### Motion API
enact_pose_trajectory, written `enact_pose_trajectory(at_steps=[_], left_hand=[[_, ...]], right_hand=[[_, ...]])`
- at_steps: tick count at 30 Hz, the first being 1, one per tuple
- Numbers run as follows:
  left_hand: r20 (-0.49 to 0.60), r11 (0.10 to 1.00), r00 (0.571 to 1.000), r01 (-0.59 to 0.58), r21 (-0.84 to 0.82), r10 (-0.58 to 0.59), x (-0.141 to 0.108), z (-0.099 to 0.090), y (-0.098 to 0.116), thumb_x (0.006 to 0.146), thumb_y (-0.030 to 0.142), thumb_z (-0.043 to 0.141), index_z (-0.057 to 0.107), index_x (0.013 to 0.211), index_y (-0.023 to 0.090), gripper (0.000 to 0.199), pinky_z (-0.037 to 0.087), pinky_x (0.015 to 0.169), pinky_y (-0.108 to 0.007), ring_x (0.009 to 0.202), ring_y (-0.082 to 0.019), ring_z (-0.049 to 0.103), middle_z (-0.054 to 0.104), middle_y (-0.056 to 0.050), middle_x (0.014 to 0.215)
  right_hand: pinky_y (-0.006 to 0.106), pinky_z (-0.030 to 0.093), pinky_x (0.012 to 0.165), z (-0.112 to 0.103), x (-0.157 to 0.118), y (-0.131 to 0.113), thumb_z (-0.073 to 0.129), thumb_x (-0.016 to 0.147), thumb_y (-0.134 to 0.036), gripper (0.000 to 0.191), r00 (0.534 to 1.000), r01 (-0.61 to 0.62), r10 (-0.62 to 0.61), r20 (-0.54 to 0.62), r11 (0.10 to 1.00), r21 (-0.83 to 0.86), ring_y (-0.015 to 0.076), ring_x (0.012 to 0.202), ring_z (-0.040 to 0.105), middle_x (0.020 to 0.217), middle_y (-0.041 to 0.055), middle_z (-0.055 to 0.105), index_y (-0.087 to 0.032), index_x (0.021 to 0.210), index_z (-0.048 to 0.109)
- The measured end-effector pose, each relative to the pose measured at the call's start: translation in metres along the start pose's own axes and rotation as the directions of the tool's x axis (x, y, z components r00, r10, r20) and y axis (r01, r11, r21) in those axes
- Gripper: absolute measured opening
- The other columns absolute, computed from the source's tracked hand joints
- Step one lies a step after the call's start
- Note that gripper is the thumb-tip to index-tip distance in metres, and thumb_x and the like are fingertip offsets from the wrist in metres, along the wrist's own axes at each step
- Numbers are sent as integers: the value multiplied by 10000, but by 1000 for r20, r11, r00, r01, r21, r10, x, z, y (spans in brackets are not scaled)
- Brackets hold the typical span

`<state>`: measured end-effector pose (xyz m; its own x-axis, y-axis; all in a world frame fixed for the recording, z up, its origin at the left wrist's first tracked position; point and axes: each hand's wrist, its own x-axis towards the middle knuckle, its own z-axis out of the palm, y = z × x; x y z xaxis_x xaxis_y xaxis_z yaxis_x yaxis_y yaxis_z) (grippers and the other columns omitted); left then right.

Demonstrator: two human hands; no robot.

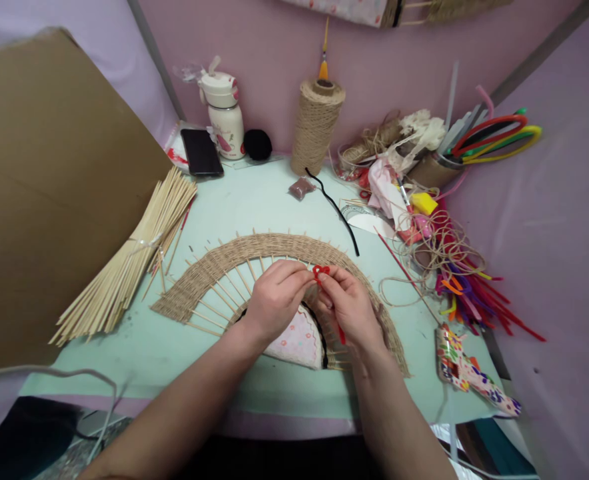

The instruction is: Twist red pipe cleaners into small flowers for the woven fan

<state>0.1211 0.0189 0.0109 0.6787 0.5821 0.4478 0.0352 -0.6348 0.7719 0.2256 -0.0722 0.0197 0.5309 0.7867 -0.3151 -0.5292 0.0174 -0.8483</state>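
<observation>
Red stem: a fuzzy red stem [321, 271], bent into a small loop, is held between the two hands above the woven fan [269, 246]; from where I stand, the fingers cover too much of it to count its turns.
Left hand: the left hand [279, 293] is nearly closed, fingers bent together, thumb and fingertips pinching the stem's loop at its left side.
Right hand: the right hand [348, 301] is partly curled, thumb against forefinger, gripping the loop from its right side; a red length hangs below the palm.
Woven fan: lies flat on the bench [244, 200], a wide arched band on thin sticks; both forearms pass over it.
Fabric half-round: a pale patterned half-round [294, 343] sits at the fan's centre, black trim along its curved edge.
Bench rear: twine spool [317, 130] upright; small packet [301, 189] and black stem [335, 212] before it.
Bench left: tied stick bundle [124, 263] beside a cardboard sheet [59, 200].
Bench right: flower-patterned glue gun [469, 373] near loose coloured stems [494, 300].
</observation>
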Motion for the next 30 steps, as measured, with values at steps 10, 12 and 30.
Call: enact_pose_trajectory(at_steps=[10,12,30], left_hand=[[38,998,997,66,-20,-66,4,-4,6,847,203,575,726,824,229,155,460,794,-317,835,-189,613,692,-66,853],[64,993,993,104,-50,-101,6,-6,7,840,196,584,723,807,224,146,455,761,-303,800,-181,612,688,-57,822],[615,144,508,827,-543,-603,16,-19,1,543,156,746,653,569,105,109,341,484,-184,478,-55,468,579,-19,524]], right_hand=[[201,233,422,-4,-1,1,704,740,-354,221,999,24,-22,24,996,-81,46,428,298,547,-91,437,-197,784,554],[203,219,421,-6,-2,2,686,763,-371,213,999,35,-30,40,991,-128,46,435,293,575,-85,448,-199,807,567],[211,296,493,-7,-5,5,636,835,-374,185,981,47,1,194,969,-242,72,525,370,665,-48,503,-195,846,589]])
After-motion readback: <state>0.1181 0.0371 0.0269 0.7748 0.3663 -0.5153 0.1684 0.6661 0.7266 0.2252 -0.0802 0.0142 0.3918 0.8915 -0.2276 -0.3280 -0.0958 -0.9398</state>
